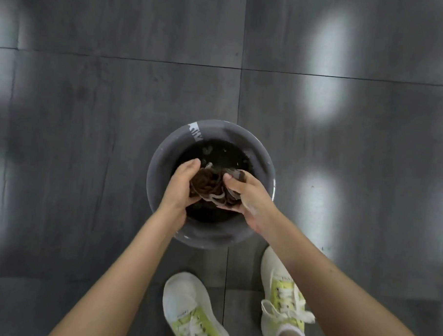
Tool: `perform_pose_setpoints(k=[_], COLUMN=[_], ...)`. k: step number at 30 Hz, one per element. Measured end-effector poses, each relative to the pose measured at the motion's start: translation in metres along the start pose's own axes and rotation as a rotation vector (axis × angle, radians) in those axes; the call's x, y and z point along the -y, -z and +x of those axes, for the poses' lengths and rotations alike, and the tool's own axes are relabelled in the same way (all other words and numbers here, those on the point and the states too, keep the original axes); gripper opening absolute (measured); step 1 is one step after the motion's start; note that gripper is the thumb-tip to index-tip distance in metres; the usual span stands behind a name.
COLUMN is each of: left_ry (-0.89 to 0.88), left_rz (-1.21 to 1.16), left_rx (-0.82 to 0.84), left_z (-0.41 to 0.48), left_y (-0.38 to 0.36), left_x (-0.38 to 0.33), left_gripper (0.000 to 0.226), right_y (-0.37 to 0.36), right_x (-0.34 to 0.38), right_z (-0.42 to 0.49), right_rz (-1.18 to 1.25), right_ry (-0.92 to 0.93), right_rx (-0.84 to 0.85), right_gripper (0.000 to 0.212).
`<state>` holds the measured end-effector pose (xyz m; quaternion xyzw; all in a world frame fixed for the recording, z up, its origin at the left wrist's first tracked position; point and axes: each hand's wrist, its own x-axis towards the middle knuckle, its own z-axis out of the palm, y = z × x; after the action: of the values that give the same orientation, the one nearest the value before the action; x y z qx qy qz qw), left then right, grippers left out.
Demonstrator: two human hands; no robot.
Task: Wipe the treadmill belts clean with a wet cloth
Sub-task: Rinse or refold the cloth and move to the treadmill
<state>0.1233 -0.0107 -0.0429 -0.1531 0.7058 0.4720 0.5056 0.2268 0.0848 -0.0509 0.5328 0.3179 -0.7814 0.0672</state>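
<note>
While a person stands over a round grey bucket (156, 180) on a dark tiled floor (116, 99), both bare hands hold a bunched cloth (207, 186) just above the bucket's opening, at the centre of the view. The cloth is dark brown with a pale band along its edge, and it is crumpled into a tight wad between the two hands. The left hand (181, 185) comes in from the left, its fingers curled round the left side of the wad. The right hand (249, 197) comes in from the right, its thumb pressed onto the top of the cloth and its fingers wrapped beneath it. The hands are close together, with only the cloth between them. Inside the bucket, on the far side of the hands, lies what seems to be dark water (216, 149) with a few bright specks on it. A torn white label (195, 132) sits on the inner wall at the far left of the rim. Both bare forearms reach in from the near corners of the view. Near the bottom edge, two white shoes with yellow-green panels stand on the tiles. The left shoe (191, 311) is on the near side of the bucket. The right shoe (283, 295) is to its right, with its toe close to the bucket's near wall. Soft white patches of reflected light (325, 91) lie on the floor to the left and right.
</note>
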Motion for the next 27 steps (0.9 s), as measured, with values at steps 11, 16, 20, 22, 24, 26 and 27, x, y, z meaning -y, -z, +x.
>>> perform_pose_setpoints(k=[11, 16, 20, 22, 24, 26, 27], left_ry=[0.033, -0.117, -0.321, -0.383, -0.451, -0.502, -0.526], left_rz=[0.352, 0.617, 0.947, 1.066, 1.181, 1.296, 1.345], left_rx=[0.319, 0.595, 0.796, 0.904, 0.98, 1.059, 1.101], left_z=[-0.2, -0.315, -0.397, -0.436, -0.471, -0.508, -0.528], left_y=[-0.057, -0.114, -0.169, -0.206, -0.251, -0.3, -0.324], left_x=[-0.109, -0.13, -0.121, -0.107, -0.088, -0.062, -0.047], left_gripper=[0.033, 0.071, 0.057, 0.046, 0.027, 0.025, 0.024], right_y=[0.026, 0.063, 0.107, 0.134, 0.165, 0.199, 0.217], right_x=[0.063, 0.075, 0.056, 0.042, 0.024, 0.005, -0.007], right_z=[-0.225, -0.356, -0.454, -0.502, -0.548, -0.591, -0.611], right_rz=[0.328, 0.538, 0.73, 0.822, 0.925, 1.026, 1.074], right_ry=[0.146, 0.277, 0.343, 0.366, 0.381, 0.401, 0.412], right_rx=[-0.142, -0.297, -0.454, -0.539, -0.64, -0.743, -0.797], right_gripper=[0.013, 0.012, 0.015, 0.015, 0.01, 0.004, 0.004])
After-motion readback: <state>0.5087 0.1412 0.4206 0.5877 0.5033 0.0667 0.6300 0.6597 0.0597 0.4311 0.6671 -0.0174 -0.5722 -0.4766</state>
